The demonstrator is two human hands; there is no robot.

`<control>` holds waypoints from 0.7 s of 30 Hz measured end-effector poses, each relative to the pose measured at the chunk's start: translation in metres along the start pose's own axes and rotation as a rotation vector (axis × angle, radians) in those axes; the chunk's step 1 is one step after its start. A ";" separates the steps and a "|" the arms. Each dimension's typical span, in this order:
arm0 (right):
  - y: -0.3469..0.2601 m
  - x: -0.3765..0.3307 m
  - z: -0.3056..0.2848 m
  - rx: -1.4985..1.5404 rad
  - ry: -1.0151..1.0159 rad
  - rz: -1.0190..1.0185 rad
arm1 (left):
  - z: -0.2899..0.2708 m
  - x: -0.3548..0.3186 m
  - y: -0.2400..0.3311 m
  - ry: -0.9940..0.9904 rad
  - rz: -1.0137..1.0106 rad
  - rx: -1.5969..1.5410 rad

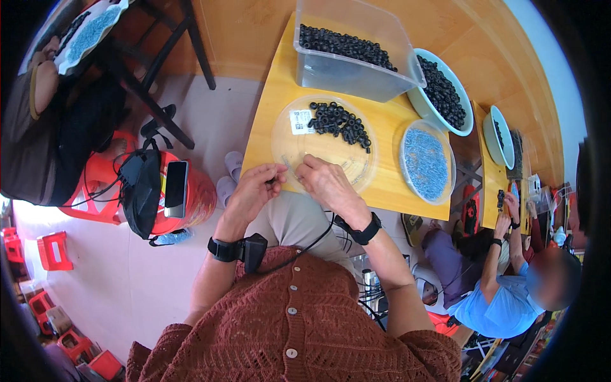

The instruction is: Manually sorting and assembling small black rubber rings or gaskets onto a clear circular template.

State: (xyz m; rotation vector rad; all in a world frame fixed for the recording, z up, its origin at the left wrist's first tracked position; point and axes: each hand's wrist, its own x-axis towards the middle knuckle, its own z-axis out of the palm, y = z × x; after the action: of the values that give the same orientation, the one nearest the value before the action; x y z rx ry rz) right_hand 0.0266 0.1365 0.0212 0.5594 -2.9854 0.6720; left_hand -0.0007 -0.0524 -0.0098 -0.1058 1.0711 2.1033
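Note:
My left hand (252, 191) is closed, with a small dark piece (272, 181) pinched between thumb and fingertips just off the table's front edge. Close beside it, over the near part of a round clear tray (280, 137), my right hand (328, 183) has its fingers pressed together; what they hold, if anything, is too small to make out. A loose pile of small black ring-like parts (340, 123) lies on the far side of that tray, next to a white label (301, 121). To the right stands a round clear container (453, 172) full of thin blue pieces (424, 162).
At the table's back are a clear plastic bin (356, 83) and a pale green basin (468, 124), both holding black parts. Left of me, a phone (176, 188) and black bag (140, 191) rest on a red stool (197, 204). A co-worker (496, 305) works at the right.

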 end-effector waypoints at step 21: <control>-0.004 -0.003 -0.002 0.262 0.081 0.083 | 0.000 -0.002 0.004 0.024 0.005 0.003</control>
State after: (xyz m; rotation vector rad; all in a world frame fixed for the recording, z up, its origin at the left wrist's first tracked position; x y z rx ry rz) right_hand 0.0307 0.1352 0.0242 0.4085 -2.8776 1.0746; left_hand -0.0021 -0.0556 -0.0064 -0.1269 1.0899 2.1093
